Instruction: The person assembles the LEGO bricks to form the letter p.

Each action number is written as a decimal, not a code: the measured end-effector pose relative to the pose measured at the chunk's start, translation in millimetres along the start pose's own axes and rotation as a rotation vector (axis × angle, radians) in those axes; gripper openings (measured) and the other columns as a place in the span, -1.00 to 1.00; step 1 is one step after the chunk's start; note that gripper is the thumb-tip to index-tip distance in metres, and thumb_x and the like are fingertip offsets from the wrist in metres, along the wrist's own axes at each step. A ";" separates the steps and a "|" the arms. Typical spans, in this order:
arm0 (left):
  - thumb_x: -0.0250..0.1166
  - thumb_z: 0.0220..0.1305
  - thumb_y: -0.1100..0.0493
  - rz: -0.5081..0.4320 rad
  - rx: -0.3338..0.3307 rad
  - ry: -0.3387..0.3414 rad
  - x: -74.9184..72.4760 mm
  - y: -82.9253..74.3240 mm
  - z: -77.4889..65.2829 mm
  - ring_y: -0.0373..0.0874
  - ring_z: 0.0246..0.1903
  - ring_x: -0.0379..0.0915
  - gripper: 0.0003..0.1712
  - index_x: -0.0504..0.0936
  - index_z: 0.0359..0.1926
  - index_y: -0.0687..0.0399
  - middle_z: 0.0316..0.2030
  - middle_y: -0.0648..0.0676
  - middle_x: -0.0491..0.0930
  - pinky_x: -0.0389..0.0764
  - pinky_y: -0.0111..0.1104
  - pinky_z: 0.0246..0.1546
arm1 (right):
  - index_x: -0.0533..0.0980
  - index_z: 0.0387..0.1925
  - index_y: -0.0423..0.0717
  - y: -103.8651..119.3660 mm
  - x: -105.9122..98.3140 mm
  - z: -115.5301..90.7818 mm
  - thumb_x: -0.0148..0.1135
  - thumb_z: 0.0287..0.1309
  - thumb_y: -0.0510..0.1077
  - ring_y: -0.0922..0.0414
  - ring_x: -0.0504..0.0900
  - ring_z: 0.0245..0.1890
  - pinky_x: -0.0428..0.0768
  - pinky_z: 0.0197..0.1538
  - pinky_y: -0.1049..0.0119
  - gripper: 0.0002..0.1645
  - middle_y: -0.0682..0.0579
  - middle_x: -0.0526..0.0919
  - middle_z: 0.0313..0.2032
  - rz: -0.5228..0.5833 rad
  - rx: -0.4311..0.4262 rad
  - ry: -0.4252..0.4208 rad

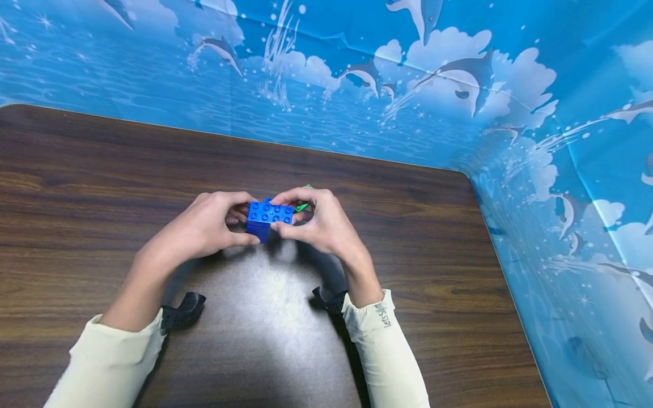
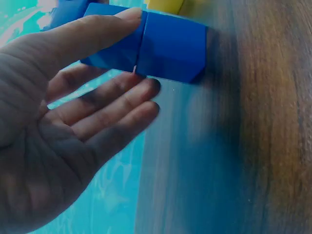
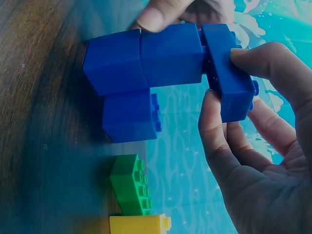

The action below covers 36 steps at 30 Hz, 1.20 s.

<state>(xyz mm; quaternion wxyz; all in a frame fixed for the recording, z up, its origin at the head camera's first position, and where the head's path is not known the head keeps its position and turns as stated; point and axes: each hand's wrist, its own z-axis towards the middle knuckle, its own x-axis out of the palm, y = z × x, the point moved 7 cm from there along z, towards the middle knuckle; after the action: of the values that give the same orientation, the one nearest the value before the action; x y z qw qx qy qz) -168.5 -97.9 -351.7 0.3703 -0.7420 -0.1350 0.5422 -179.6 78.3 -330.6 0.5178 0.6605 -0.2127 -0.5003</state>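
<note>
My right hand (image 1: pixel 326 224) pinches a long blue building brick (image 3: pixel 229 73) between thumb and fingers. That brick sits slightly tilted on top of a stack of two blue bricks (image 3: pixel 170 53), with a narrow gap showing between them. Another blue brick (image 3: pixel 127 116) stands against the lower part of the stack. My left hand (image 1: pixel 204 224) grips the stack from the other side; in the left wrist view its thumb lies along the blue bricks (image 2: pixel 173 46) near their seam. The head view shows the studded top of the long blue brick (image 1: pixel 270 213).
Beyond my right hand lies a green brick (image 3: pixel 127 185), partly hidden by it in the head view. Close to that is a yellow brick (image 3: pixel 136 224). A dark wood table (image 1: pixel 433 272) lies under everything, bordered by a blue dolphin-print sheet (image 1: pixel 326 102) behind and at the right.
</note>
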 end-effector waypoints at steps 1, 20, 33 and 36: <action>0.67 0.18 0.15 0.002 0.006 -0.012 -1.2 -1.7 -0.5 0.19 0.06 0.77 -0.37 0.66 0.23 0.21 0.06 0.29 0.77 0.73 0.07 0.12 | 0.76 0.03 -0.16 0.2 0.2 0.2 0.61 0.14 -0.26 0.16 0.71 -0.30 0.75 -0.14 0.28 -0.61 -0.06 0.80 -0.02 -0.002 -0.001 0.002; 0.65 0.22 0.13 -0.041 0.057 -0.070 -10.4 -11.1 -3.8 0.16 0.08 0.77 -0.40 0.69 0.26 0.10 0.06 0.23 0.80 0.70 0.12 0.14 | 0.76 0.03 -0.16 -1.6 -1.1 0.6 0.61 0.14 -0.27 0.17 0.69 -0.35 0.77 -0.14 0.19 -0.61 -0.06 0.79 -0.04 -0.010 0.017 0.013; 0.61 0.27 0.14 -0.024 0.087 -0.085 -10.1 -15.7 -3.8 0.17 0.10 0.76 -0.49 0.72 0.22 0.09 0.05 0.22 0.81 0.68 0.13 0.17 | 0.78 0.03 -0.11 -2.4 -2.6 0.7 0.62 0.14 -0.25 0.12 0.68 -0.38 0.69 -0.26 0.37 -0.62 -0.04 0.79 -0.06 -0.031 0.037 0.020; 0.62 0.26 0.11 -0.017 0.080 -0.087 -10.5 -14.6 -4.2 0.17 0.09 0.76 -0.47 0.73 0.22 0.10 0.05 0.23 0.81 0.69 0.12 0.16 | 0.79 0.03 -0.09 -0.6 -2.4 0.1 0.62 0.14 -0.24 0.12 0.68 -0.35 0.69 -0.24 0.39 -0.61 -0.03 0.78 -0.06 -0.044 0.039 0.018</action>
<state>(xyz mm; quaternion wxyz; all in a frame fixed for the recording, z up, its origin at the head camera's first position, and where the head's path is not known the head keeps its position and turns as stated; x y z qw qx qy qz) -165.7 -95.8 -333.5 0.3981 -0.7012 -0.1354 0.5758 -180.8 80.4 -330.0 0.4956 0.6795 -0.2030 -0.5015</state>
